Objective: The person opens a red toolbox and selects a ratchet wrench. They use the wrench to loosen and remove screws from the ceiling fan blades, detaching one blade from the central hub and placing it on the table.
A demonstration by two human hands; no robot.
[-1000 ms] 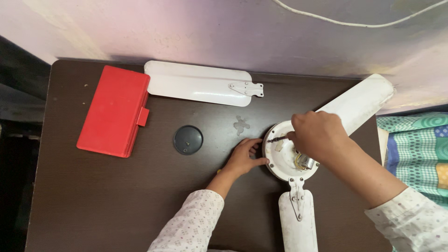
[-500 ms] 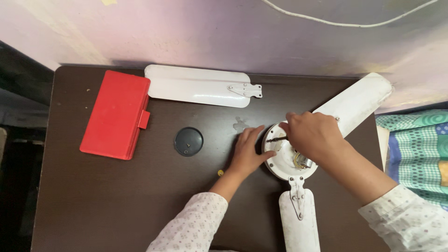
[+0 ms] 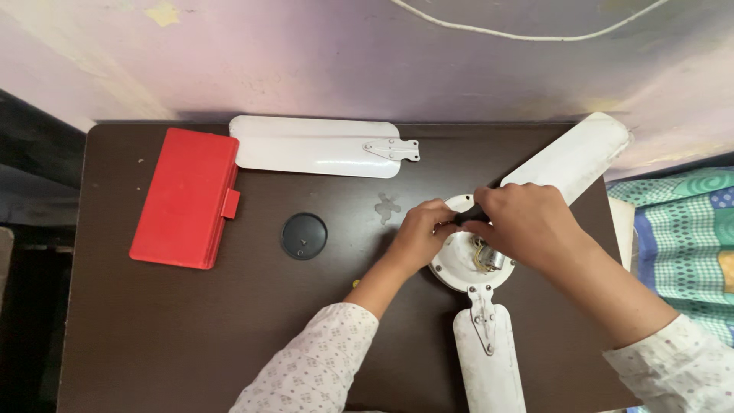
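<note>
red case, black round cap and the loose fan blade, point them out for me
red case (image 3: 186, 197), head view, middle of its lid
black round cap (image 3: 303, 235), head view, centre of its top
loose fan blade (image 3: 313, 146), head view, middle of the white blade

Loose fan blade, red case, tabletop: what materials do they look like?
Loose fan blade: likely painted sheet metal, glossy white, with a riveted metal bracket. Red case: probably moulded plastic, matte, with a snap latch. Tabletop: dark brown, smooth, likely laminate or varnished wood; cannot tell which.
</note>
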